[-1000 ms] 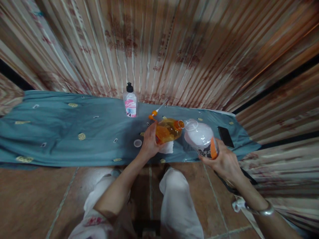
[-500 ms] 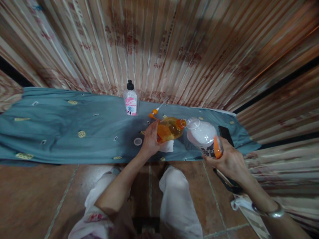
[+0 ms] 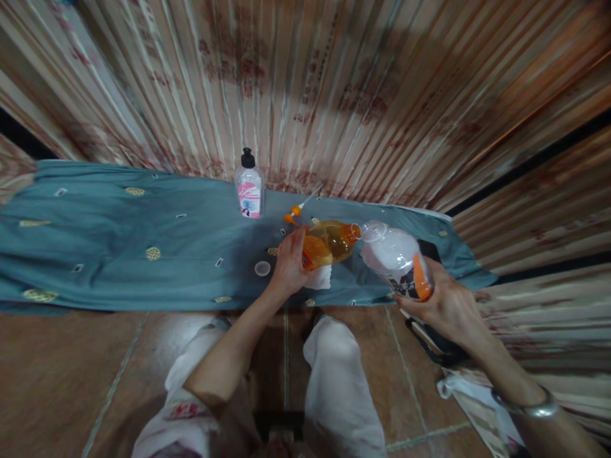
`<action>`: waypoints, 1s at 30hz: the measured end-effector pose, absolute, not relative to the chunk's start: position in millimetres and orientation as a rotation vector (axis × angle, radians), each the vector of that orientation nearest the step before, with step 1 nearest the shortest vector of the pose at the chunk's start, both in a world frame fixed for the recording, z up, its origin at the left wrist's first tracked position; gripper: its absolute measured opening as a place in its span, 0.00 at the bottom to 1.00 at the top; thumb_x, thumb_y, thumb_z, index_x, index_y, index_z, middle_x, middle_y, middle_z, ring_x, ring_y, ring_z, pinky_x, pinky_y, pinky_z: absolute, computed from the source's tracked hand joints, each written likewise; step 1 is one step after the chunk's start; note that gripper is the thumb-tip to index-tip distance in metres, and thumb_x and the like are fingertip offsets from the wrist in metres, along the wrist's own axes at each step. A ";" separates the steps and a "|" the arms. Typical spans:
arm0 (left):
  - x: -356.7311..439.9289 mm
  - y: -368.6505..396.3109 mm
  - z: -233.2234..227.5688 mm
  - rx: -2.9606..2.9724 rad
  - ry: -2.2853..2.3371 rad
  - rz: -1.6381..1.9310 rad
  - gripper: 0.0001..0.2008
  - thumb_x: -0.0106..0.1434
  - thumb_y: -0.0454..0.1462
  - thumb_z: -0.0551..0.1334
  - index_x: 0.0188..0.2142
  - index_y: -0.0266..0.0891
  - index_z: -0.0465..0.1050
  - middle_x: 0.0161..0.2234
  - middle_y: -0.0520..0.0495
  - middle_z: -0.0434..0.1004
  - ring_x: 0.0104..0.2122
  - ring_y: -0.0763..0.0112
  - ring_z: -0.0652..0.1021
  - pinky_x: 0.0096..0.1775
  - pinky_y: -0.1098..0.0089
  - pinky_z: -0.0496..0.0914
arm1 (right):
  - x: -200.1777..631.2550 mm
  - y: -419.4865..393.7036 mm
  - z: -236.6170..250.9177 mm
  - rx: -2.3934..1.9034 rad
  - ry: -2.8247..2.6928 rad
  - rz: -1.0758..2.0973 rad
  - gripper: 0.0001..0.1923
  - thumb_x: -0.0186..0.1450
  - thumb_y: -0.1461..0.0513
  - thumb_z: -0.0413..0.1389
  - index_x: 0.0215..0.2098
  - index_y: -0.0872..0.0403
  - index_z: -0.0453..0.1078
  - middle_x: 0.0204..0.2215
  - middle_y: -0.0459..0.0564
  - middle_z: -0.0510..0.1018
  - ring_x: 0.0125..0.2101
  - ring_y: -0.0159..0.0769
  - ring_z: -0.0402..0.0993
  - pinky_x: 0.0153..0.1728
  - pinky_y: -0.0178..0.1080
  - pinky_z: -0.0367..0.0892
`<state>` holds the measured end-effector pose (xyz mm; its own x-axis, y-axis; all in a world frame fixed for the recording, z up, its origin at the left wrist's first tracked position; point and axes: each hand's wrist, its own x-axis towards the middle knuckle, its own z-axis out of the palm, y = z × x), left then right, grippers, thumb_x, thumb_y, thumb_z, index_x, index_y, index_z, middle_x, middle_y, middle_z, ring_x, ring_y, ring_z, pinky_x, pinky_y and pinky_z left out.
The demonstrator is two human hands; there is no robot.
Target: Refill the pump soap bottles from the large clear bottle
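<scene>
Tipping the orange bottle [image 3: 327, 243] toward the white bottle [image 3: 396, 259], we want the two open mouths lined up and nearly touching, and the tilt raised slowly so nothing spills onto the teal cloth [image 3: 119, 254] below. Our left hand [image 3: 289, 266] wraps the orange bottle's base, wrist bent, holding it almost on its side just right of frame centre. Our right hand [image 3: 446, 302] grips the white bottle from beneath, angling its neck up and left. A loose cap [image 3: 262, 268] lies left of the left hand.
</scene>
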<state>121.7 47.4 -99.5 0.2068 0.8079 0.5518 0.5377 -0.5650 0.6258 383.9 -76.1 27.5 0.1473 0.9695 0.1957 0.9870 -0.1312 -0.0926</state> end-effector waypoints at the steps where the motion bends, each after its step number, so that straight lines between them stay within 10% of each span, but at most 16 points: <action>1: 121.7 47.3 -99.2 2.197 1.262 1.282 0.48 0.49 0.40 0.71 0.65 0.38 0.47 0.57 0.34 0.65 0.56 0.50 0.69 0.57 0.51 0.64 | 384.4 -76.2 28.4 -2.218 -1.930 -0.128 0.41 0.51 0.44 0.58 0.57 0.57 0.61 0.40 0.57 0.78 0.36 0.48 0.77 0.35 0.43 0.70; 30: 121.3 47.0 -95.3 2.209 1.234 1.259 0.49 0.50 0.41 0.70 0.65 0.40 0.44 0.58 0.35 0.64 0.57 0.50 0.68 0.57 0.51 0.63 | 387.3 -74.7 44.2 -2.250 -1.977 -0.145 0.40 0.52 0.47 0.58 0.58 0.57 0.60 0.44 0.61 0.77 0.38 0.55 0.77 0.36 0.50 0.71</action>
<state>121.3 47.0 -95.3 0.2410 0.8036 0.5441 0.5277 -0.5790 0.6215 387.3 -74.7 44.2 0.1308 0.9774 0.1662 0.9912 -0.1252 -0.0435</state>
